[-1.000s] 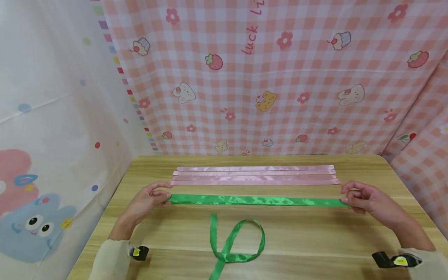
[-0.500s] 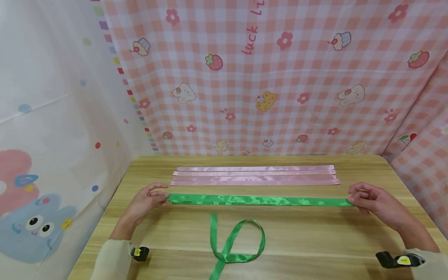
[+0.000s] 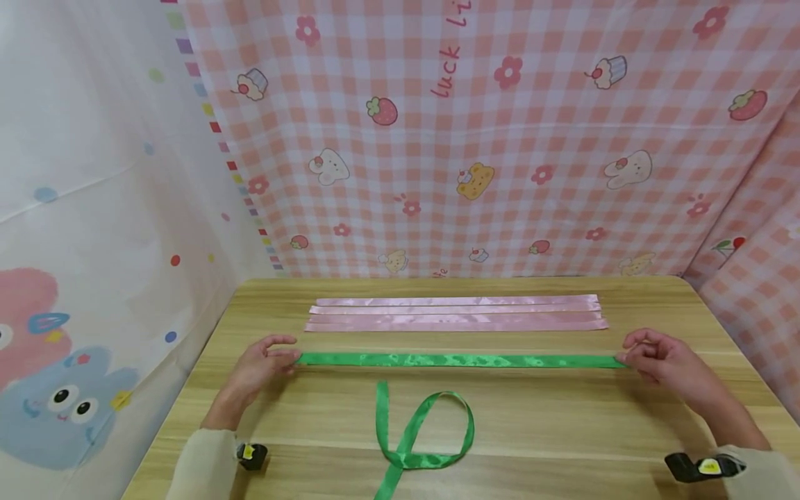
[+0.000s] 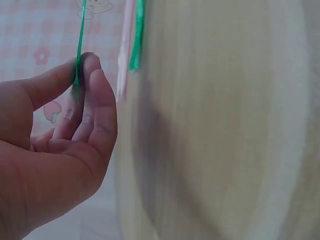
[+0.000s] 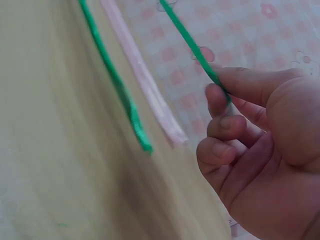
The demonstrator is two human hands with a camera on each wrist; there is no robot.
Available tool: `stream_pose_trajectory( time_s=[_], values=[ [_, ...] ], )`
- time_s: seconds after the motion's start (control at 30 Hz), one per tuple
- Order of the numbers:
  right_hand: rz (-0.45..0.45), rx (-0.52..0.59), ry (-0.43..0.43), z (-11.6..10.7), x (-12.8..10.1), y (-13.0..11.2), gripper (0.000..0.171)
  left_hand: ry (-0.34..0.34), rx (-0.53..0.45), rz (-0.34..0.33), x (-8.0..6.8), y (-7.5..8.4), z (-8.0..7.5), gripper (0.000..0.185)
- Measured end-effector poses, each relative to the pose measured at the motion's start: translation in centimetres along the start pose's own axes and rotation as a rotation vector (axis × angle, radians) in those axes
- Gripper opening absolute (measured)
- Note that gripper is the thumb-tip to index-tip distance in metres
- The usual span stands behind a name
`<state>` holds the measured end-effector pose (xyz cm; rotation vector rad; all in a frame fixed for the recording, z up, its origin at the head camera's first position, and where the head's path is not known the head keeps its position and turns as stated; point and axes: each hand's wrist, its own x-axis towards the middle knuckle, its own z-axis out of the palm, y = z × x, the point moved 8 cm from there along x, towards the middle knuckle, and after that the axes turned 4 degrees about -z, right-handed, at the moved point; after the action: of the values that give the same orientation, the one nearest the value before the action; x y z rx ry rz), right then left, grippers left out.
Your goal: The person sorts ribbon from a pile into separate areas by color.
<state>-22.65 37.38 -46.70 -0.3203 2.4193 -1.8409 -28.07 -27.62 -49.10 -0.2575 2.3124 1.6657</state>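
Note:
Stretched straight between both hands is a green satin ribbon [image 3: 462,360]. My left hand [image 3: 259,366] pinches its left end between thumb and fingers, and my right hand [image 3: 664,362] pinches the right end. Both wrist views show this ribbon raised off the table. A second green ribbon [image 4: 137,37] lies on the table, also seen in the right wrist view as a green strip [image 5: 112,75]; in the head view the held one appears to cover it. Behind them several pink satin ribbons [image 3: 456,323] lie side by side, nearly parallel.
A longer loose green ribbon [image 3: 431,461] lies looped on the wooden table [image 3: 562,430], running off the front edge of view. A pink checked cloth [image 3: 425,160] hangs behind the table, and a white printed cloth [image 3: 112,173] hangs at the left.
Both hands have shifted slightly toward me with the ribbon. In the head view the green band between them looked wider with a second edge; now it appears as one narrow strip.

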Motion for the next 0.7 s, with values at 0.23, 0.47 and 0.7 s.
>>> stream_pose_trajectory(
  time_s=[0.23, 0.47, 0.7],
  values=[
    [0.083, -0.133, 0.049, -0.1, -0.3, 1.6, 0.016, 0.052, -0.033, -0.051, 0.1, -1.2, -0.1, 0.041],
    [0.035, -0.028, -0.024, 0.3, -0.6, 3.3, 0.01, 0.067, 0.011, -0.088, 0.1, -2.1, -0.1, 0.041],
    [-0.017, -0.062, 0.042, 0.1, -0.4, 4.7, 0.008, 0.088, 0.067, -0.113, 0.2, -2.5, -0.1, 0.043]
  ],
)
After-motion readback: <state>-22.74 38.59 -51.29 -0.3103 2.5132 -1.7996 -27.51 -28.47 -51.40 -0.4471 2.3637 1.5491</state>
